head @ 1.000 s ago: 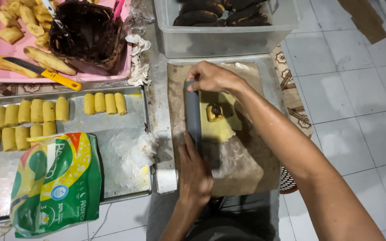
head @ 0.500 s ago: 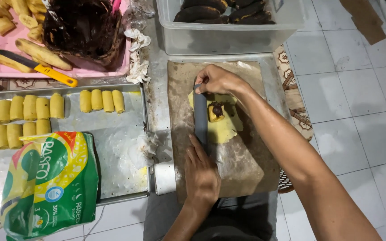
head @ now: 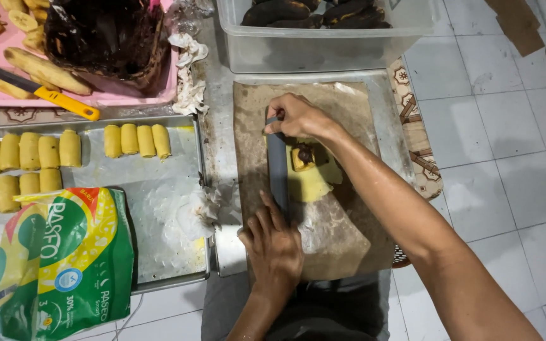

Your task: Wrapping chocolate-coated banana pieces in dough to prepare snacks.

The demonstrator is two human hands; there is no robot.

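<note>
A grey rolling pin (head: pixel 278 169) lies lengthwise on a brown board (head: pixel 342 240). My right hand (head: pixel 298 117) presses on its far end and my left hand (head: pixel 274 243) on its near end. Just right of the pin sits a flat yellow sheet of dough (head: pixel 314 183) with a small piece of banna and dark filling (head: pixel 303 155) on it. The pin touches the dough's left edge.
A metal tray (head: pixel 159 252) on the left holds several yellow dough rolls (head: pixel 137 140) and a green plastic packet (head: pixel 58 259). A pink tray (head: pixel 7 95) carries peeled bananas, a yellow-handled knife (head: pixel 64 101) and a dark chocolate block. A clear tub (head: pixel 323 47) stands behind the board.
The pin and both hands have shifted right across the board toward the dough. The camera view has drifted, so the trays now sit lower and further right.
</note>
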